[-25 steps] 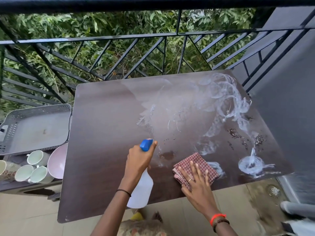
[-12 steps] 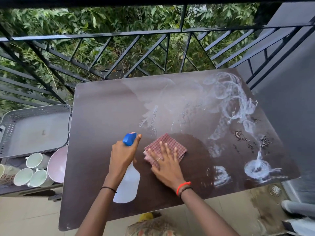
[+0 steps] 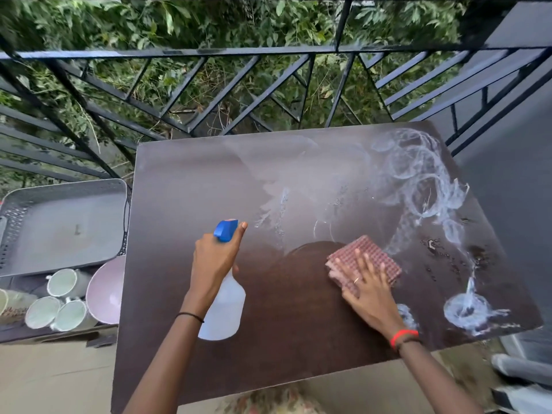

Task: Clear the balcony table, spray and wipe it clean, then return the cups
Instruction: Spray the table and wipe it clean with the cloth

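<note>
Change: the right hand [image 3: 369, 294] and the cloth [image 3: 364, 258] have slid rightward, away from the left hand [image 3: 216, 261] they were just beside half a second ago. The dark wiped patch [image 3: 298, 282] is wider.
Left hand: wrapped round the neck of the spray bottle [image 3: 222, 312], forefinger stretched along the blue nozzle [image 3: 225, 230]. A thin black band circles the wrist.
Right hand: fingers spread and flat, pressing the cloth onto the bench [image 3: 185, 189]. It wears a ring, with red and dark bands at the wrist.
Cloth: folded square, red-and-white check, woven, lying right of the bench's middle.
Spray bottle: translucent white plastic with rounded shoulders, held over the near half of the bench.
Bench: smooth dark brown rectangular top. White looping smears [image 3: 418, 180] and a ring-shaped blot [image 3: 466, 312] cover the right side, with dark specks [image 3: 433, 243] among them.
Cups: pale green mugs [image 3: 64, 282] clustered on a lower surface left of the bench, beside a pink bowl [image 3: 107, 289].
Tray: grey perforated plastic [image 3: 59, 222], behind the mugs.
Surroundings: black metal railing [image 3: 268, 52] along the far edge with leaves beyond, and a grey wall [image 3: 507, 189] on the right.
</note>
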Motion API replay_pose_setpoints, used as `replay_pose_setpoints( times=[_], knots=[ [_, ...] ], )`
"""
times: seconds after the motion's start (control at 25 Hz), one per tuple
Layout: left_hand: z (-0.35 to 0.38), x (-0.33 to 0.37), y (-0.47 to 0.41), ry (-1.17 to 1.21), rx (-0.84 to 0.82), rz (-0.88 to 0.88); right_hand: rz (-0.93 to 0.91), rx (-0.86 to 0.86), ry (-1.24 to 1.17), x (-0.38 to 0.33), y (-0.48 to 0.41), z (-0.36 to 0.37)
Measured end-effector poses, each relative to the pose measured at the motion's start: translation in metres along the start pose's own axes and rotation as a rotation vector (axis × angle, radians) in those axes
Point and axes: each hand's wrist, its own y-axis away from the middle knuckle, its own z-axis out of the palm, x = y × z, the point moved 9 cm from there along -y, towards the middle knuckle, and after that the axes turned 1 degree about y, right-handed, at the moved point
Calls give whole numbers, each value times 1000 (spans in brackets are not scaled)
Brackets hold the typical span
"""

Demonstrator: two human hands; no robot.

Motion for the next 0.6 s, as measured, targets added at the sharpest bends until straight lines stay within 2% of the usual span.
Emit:
replay_pose_setpoints(
  times=[0.16, 0.28, 0.44, 0.6],
  knots=[
    [-5, -2, -9, -23, -2, 0, 70, -5, -3, -15, -82, -21],
    [-7, 4, -17, -37, -13, 20, -47, -5, -10, -78, -102, -26],
    [-7, 13, -27, -42, -8, 29, -306, -36, -42, -166, -62, -10],
    [-8, 19, -44, -21, 2, 33, -398, -25, -13, -170, 2, 8]
  ],
)
